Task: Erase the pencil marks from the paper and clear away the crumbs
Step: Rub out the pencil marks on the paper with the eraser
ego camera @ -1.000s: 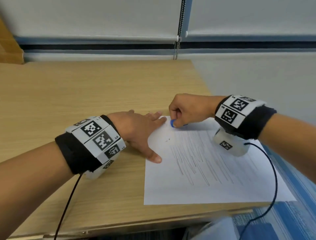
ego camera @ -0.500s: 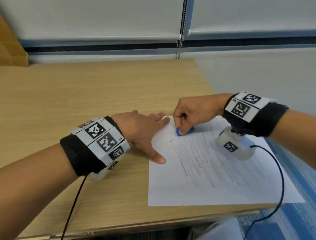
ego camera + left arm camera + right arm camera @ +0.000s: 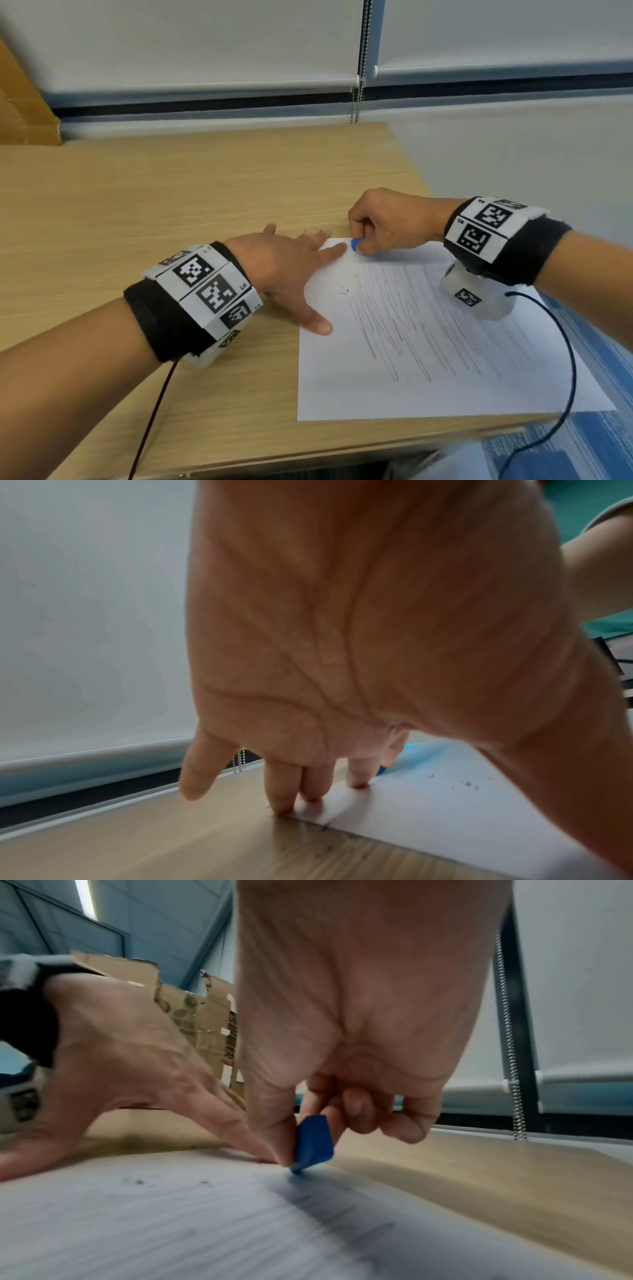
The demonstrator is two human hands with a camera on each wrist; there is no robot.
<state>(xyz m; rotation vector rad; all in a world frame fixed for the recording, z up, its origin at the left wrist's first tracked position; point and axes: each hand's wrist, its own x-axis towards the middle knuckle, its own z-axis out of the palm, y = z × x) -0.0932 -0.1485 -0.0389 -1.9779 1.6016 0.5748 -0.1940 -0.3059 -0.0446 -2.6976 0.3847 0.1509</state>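
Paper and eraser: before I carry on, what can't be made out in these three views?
- Blue eraser: head view shows only a sliver; the right hand covers the rest.
- Eraser tip on the paper: right wrist view blurs it, so contact is unclear.
- Pencil marks: smeared in the right wrist view.
- Crumbs: too small to count.
- Paper's right part: left wrist view, hidden by the left hand.

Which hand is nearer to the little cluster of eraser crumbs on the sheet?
Left. The left hand lies flat just beside the crumbs, thumb and forefinger flanking them. The right hand pinches the blue eraser farther up the paper.
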